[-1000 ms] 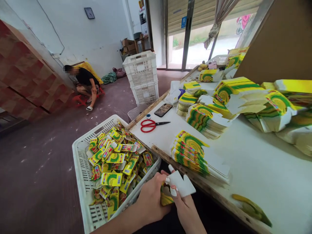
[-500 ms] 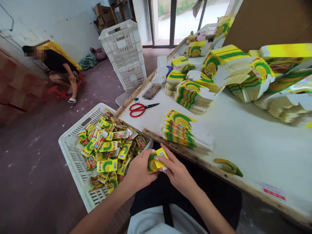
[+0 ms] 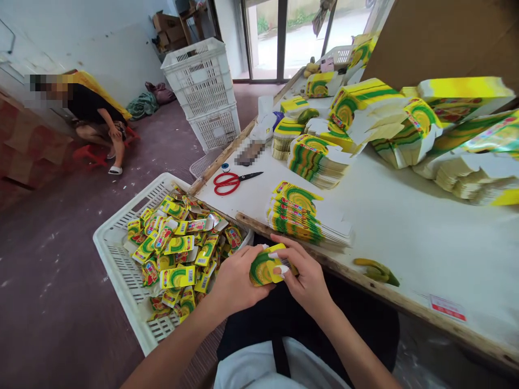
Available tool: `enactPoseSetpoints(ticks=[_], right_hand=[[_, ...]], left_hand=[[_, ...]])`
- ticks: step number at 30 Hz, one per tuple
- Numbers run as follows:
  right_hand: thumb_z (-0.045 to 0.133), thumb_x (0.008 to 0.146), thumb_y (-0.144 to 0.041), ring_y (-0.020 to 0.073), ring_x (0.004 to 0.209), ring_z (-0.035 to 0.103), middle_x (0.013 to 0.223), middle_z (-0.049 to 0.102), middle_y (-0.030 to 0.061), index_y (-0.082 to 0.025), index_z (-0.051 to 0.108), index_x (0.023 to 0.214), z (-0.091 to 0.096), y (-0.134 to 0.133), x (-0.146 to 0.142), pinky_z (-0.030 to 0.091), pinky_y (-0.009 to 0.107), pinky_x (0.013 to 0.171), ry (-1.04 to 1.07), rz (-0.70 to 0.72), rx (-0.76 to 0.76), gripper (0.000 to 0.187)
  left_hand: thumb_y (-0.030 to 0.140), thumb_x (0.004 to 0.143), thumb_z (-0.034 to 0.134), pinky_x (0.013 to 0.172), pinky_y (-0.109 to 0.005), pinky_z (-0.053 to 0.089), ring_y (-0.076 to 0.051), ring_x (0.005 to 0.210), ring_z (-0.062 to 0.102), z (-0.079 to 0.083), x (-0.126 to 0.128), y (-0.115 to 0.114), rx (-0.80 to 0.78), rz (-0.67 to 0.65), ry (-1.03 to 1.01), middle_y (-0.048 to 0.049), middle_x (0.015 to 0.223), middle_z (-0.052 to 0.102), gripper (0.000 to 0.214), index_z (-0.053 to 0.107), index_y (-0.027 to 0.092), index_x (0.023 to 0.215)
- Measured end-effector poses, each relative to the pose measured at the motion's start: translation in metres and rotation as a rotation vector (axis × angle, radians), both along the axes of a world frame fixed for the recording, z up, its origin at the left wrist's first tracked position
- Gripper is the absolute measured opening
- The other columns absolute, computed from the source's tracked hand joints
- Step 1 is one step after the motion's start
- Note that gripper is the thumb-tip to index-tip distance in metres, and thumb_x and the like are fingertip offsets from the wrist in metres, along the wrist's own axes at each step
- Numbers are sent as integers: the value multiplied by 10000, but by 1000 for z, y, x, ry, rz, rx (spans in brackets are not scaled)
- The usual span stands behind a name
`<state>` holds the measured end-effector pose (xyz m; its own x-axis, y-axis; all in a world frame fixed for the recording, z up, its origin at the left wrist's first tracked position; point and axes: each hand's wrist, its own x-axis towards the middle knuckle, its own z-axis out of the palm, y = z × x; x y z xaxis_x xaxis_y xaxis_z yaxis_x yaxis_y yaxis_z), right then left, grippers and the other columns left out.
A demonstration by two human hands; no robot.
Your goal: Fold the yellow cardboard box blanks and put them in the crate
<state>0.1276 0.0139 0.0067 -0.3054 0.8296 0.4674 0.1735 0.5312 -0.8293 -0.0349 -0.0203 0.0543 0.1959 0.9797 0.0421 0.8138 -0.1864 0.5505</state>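
Observation:
A small yellow and green cardboard box (image 3: 261, 268) is held between both hands, in front of my lap by the table edge. My left hand (image 3: 239, 278) wraps round its left side. At the box's right end is my right hand (image 3: 303, 275), with thumb and fingers closed on the end flap. Just beyond, a fanned stack of flat cartons (image 3: 294, 213) lies on the table. Left of my hands, a white plastic basket (image 3: 115, 270) holds a heap of similar small boxes (image 3: 178, 246).
Red-handled scissors (image 3: 227, 183) lie on the white table (image 3: 389, 216), with more carton stacks (image 3: 318, 162) behind. A banana peel (image 3: 377, 270) rests near the wooden edge. White crates (image 3: 203, 92) stand stacked on the floor. A person (image 3: 95, 113) sits at the far left.
The end flap, raised half a second ago, now lies folded down over the box's right end. My right fingers have shifted across that end. My left hand keeps its hold.

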Motion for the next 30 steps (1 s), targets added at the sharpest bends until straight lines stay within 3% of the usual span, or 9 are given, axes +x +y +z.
enactPoseSetpoints(ticks=[6,9,12,18,21,25,28,30], right_hand=[[439,883,-172,195,895,625,977,610,100,-199,559,755,3,0,-11,513,330,767,-22,-78,5,177],[461,877,-183,203,950,614,1037,598,106,-199,571,812,7,3,-12,510,332,788,-56,-5,-24,129],[504,884,-242,201,967,602,1074,570,107,-201,606,887,10,5,-9,509,323,798,-50,78,11,110],[488,918,-431,171,832,606,987,572,74,-210,605,764,12,5,-3,501,283,687,16,106,38,294],[516,893,-371,210,911,608,1016,577,87,-219,560,929,9,-2,-11,518,337,757,17,3,58,162],[520,864,-284,260,1120,545,1178,537,136,-198,419,1241,13,-8,-19,493,418,901,-58,-101,38,400],[539,864,-291,265,1142,531,1218,530,147,-187,413,1267,27,5,-7,483,417,922,-95,-162,63,435],[523,879,-277,265,1062,560,1143,582,127,-194,466,1207,36,24,8,479,425,893,-142,-339,97,343]], left_hand=[[263,687,703,855,-404,539,-256,988,641,-5,1,-4,8,13,-7,-99,1091,651,542,511,162,1184],[257,692,698,854,-386,542,-246,991,643,-5,-2,-5,24,40,-9,-94,1089,655,536,512,167,1186],[261,669,724,876,-389,538,-244,991,647,1,-9,-3,36,43,8,-80,1074,667,539,536,183,1169],[254,637,758,865,-349,539,-210,921,660,16,-11,-2,30,-46,-23,-36,1012,675,519,559,209,1115],[253,671,707,880,-379,531,-233,950,650,16,-4,-5,99,-18,11,-63,1030,667,500,544,190,1138],[228,692,670,846,-384,539,-246,960,637,10,-7,-6,97,28,64,-85,1050,651,500,514,177,1164],[277,704,705,902,-481,500,-309,1054,595,6,-27,0,145,215,194,-125,1151,614,555,483,177,1202],[335,684,750,972,-589,418,-393,1205,486,4,-44,4,237,426,317,-189,1313,507,732,402,156,1302]])
